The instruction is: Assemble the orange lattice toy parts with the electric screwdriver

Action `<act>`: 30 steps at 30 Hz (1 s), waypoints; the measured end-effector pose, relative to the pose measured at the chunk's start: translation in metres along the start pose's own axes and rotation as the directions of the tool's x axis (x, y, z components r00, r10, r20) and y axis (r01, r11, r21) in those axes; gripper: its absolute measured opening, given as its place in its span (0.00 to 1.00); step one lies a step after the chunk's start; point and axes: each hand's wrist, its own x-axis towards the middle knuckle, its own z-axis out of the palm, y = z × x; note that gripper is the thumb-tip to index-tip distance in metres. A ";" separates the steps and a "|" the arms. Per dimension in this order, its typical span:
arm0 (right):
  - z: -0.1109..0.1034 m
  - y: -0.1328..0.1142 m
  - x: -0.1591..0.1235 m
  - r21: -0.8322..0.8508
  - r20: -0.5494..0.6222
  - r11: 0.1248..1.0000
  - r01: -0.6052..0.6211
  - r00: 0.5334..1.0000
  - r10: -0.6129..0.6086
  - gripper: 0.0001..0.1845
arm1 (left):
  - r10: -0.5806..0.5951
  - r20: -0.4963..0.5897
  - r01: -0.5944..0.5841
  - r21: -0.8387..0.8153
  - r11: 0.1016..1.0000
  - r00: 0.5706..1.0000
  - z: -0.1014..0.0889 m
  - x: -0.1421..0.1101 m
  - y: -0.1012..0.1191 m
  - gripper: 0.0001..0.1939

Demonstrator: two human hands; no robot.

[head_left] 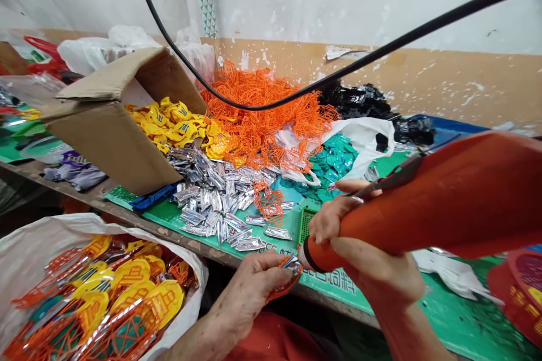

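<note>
My left hand [254, 287] pinches a small orange plastic lattice piece [287, 279] with a silver part [291, 263] at its end. My right hand [359, 248] grips a thick orange cylindrical tool [423, 214], and the tool's dark tip [308, 256] almost meets the piece. A heap of silver pieces [215, 197] lies just beyond my hands on a green work surface [461, 304]. Farther back are an orange lattice heap [262, 118], yellow pieces [169, 124] and teal pieces [330, 163]. The tip's contact with the piece is hidden.
A white sack [105, 287] of orange and yellow pieces sits at lower left, and a cardboard box [114, 135] lies on its side at the back. A black cable [339, 62] crosses overhead. A red basket [520, 293] stands at right.
</note>
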 end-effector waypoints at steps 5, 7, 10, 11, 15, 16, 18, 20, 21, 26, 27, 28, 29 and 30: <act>-0.002 -0.011 0.019 0.219 -0.127 0.972 0.089 0.990 -0.062 0.29 | 0.029 -0.130 -0.025 0.030 0.999 0.991 -0.017 0.000 0.001 0.14; -0.009 -0.008 0.027 0.190 -0.234 0.972 0.138 0.968 -0.092 0.26 | 0.032 -0.169 -0.034 -0.011 0.999 0.985 -0.022 -0.001 0.002 0.14; -0.018 0.007 0.033 0.116 -0.329 0.989 0.093 0.943 -0.050 0.25 | 0.028 -0.170 -0.041 -0.078 0.996 0.985 -0.024 0.000 0.003 0.14; -0.019 0.013 0.033 0.096 -0.348 0.993 0.064 0.937 -0.027 0.25 | 0.030 -0.163 -0.045 -0.093 0.995 0.986 -0.024 0.000 0.003 0.13; -0.020 0.036 0.026 0.060 -0.350 0.998 -0.011 0.936 0.031 0.24 | 0.033 -0.147 -0.050 -0.112 0.992 0.989 -0.020 0.005 0.004 0.13; -0.020 0.039 0.025 0.053 -0.341 0.998 -0.017 0.939 0.034 0.22 | 0.033 -0.148 -0.049 -0.107 0.993 0.988 -0.020 0.006 0.005 0.13; -0.021 0.044 0.022 0.041 -0.328 0.999 -0.027 0.944 0.040 0.15 | 0.024 -0.157 -0.039 -0.091 0.995 0.987 -0.020 0.007 0.007 0.14; -0.023 0.047 0.021 0.031 -0.319 0.999 -0.034 0.947 0.042 0.10 | 0.008 -0.168 -0.021 -0.076 0.997 0.986 -0.021 0.007 0.007 0.14; -0.024 0.048 0.021 0.028 -0.314 0.999 -0.038 0.948 0.045 0.08 | -0.002 -0.171 -0.010 -0.070 0.997 0.985 -0.022 0.007 0.008 0.15; -0.027 0.052 0.020 0.018 -0.299 0.999 -0.048 0.953 0.051 0.05 | -0.019 -0.164 0.012 -0.048 0.999 0.986 -0.027 0.011 0.006 0.15; -0.027 0.053 0.020 0.020 -0.299 0.999 -0.050 0.953 0.053 0.06 | -0.018 -0.162 0.013 -0.034 0.999 0.987 -0.028 0.012 0.005 0.16; -0.027 0.054 0.020 0.021 -0.299 0.998 -0.051 0.953 0.055 0.06 | -0.018 -0.163 0.016 -0.017 1.000 0.987 -0.029 0.013 0.005 0.16; -0.026 0.054 0.020 0.021 -0.299 0.998 -0.051 0.953 0.055 0.07 | -0.022 -0.164 0.022 -0.002 1.000 0.986 -0.029 0.014 0.006 0.17; -0.026 0.055 0.020 0.021 -0.297 0.998 -0.051 0.953 0.055 0.07 | -0.026 -0.166 0.028 0.010 1.000 0.986 -0.030 0.015 0.006 0.17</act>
